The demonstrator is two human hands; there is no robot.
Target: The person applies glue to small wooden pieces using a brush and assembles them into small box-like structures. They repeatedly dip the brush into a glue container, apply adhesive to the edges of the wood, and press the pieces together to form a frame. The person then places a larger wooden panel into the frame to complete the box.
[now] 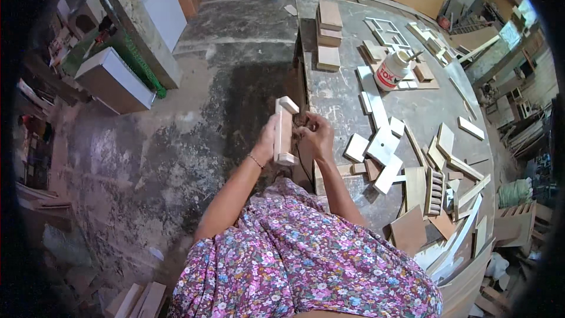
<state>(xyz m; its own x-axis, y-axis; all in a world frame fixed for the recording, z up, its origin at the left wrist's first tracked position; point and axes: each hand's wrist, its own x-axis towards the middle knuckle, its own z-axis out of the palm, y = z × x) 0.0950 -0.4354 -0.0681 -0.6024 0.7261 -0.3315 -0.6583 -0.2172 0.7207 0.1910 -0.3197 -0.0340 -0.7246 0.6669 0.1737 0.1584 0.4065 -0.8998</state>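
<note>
My left hand (268,139) grips a small wooden assembly (283,134) from its left side, with the fingers mostly behind it. The piece is a narrow board held upright, with a pale short block crossing each end, like a bracket. Just to its right, my right hand (319,138) is closed, its thumb and fingertips curled together close to the assembly. Whatever sits in those fingers is too small and dark to name. Both hands are in front of my body, beside the left edge of the worktable (338,97).
A white glue tub (393,70) with a brush stands on the table. Stacked wood blocks (329,35) line its far left edge. Loose offcuts (385,144) and a slatted wooden piece (435,192) crowd the right. A white panel box (115,80) stands on the floor at left.
</note>
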